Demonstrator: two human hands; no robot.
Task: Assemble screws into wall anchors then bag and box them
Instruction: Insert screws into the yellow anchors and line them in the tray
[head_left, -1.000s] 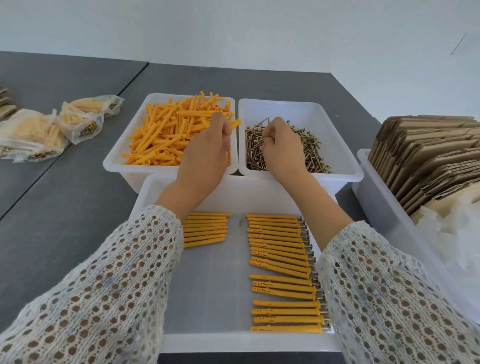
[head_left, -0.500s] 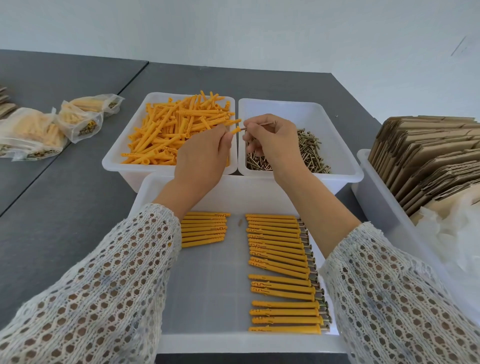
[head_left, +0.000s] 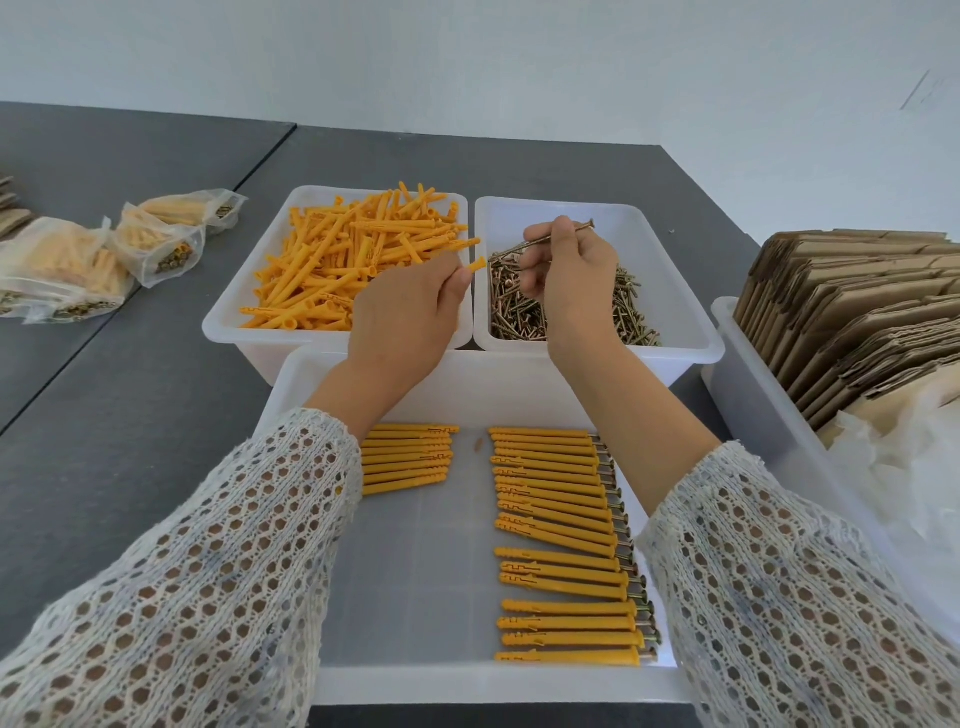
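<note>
Anchor (head_left: 475, 268) was mostly buried in left hand (head_left: 402, 317), only the tip showed. Right hand (head_left: 569, 280) covered the screw (head_left: 558, 240) mid-shaft and part of the screw pile (head_left: 631, 317) under it. Left sleeve (head_left: 208, 571) hid the short anchor row's (head_left: 410, 460) near ends. Boxes (head_left: 857, 312) right of the hand ran off frame. Bag (head_left: 57, 270) contents too blurred to read.

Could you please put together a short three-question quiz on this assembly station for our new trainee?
1. True or false: the left hand holds an orange anchor.
2. Which bin does the right hand hover over?
A. the anchor bin
B. the screw bin
C. the cardboard bin
3. Fill in: in the front tray, the screw heads of the right-hand row of assembled anchors point toward the ____ sleeve.

Key: 1 true; 2 B; 3 right.
</note>
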